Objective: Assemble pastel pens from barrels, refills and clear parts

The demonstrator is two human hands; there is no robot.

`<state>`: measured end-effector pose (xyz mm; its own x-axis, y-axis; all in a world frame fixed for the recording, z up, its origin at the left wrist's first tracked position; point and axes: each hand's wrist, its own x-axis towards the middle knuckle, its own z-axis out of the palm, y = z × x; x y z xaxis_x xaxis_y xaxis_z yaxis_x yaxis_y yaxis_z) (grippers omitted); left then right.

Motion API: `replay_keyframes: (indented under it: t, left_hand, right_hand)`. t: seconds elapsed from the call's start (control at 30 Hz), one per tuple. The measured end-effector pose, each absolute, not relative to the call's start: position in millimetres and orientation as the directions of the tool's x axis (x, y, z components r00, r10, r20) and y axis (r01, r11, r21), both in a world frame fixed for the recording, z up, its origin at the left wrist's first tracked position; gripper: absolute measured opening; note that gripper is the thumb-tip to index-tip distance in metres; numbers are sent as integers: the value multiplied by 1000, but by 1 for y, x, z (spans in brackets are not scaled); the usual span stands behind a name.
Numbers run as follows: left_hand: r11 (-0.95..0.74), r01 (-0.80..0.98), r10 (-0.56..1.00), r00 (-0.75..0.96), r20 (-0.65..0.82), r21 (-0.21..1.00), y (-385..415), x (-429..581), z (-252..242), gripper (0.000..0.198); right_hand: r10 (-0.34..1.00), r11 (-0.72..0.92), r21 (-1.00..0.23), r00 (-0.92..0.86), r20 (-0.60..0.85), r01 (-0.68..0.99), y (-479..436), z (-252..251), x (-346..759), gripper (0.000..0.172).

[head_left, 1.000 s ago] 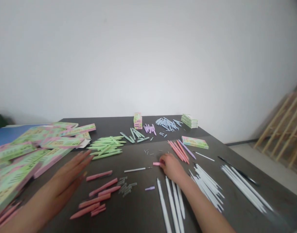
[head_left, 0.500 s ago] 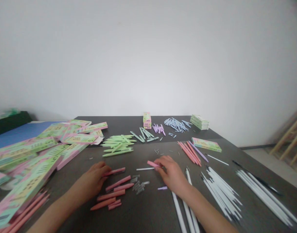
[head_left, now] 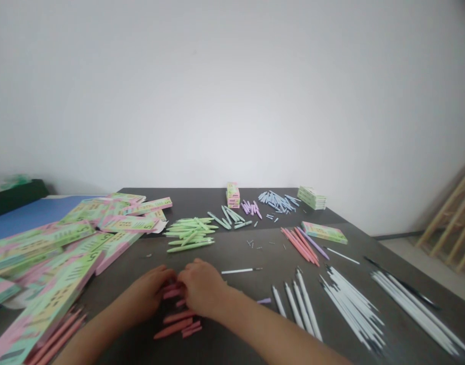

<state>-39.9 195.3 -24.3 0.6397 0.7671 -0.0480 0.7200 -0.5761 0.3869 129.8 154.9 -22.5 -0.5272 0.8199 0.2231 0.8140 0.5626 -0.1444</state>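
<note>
1. Across the dark, smooth tabletop (head_left: 217,350), my right hand (head_left: 204,288) has swung left since the earlier frame and now meets my left hand (head_left: 150,289).
2. Fingers on both hands are curled in together; from my feed I cannot tell what either grips, as the fingers hide it.
3. Salmon-pink, round, plastic-looking barrels (head_left: 178,317) lie under and just nearer than the hands, long axes roughly left to right; the nearest tapers to a point facing left.
4. Beyond, I see one thin, straight white refill (head_left: 237,271), tip pointing right.
5. Short, stubby salmon-pink pieces (head_left: 191,328) sit beside that tapered barrel.
</note>
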Motion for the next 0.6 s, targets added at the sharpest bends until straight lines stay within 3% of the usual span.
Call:
replay_keyframes:
  t: [0.17, 0.27, 0.43, 0.6]
  left_hand:
    - [-606, 688, 742, 670, -29, 399, 189, -40, -17, 47]
    - [-592, 723, 768, 640, -24, 356, 189, -39, -17, 48]
    - [-593, 729, 787, 615, 52, 341, 186, -31, -16, 33]
    - [-614, 705, 761, 648, 29, 355, 179, -21, -13, 32]
  right_hand:
    - [808, 575, -116, -541, 234, 810, 147, -22, 129, 17]
    - [795, 578, -162, -509, 329, 800, 138, -6, 148, 19]
    - [882, 381, -399, -200, 426, 834, 113, 20, 221, 19]
    - [902, 168, -482, 63, 427, 860, 95, 6, 305, 20]
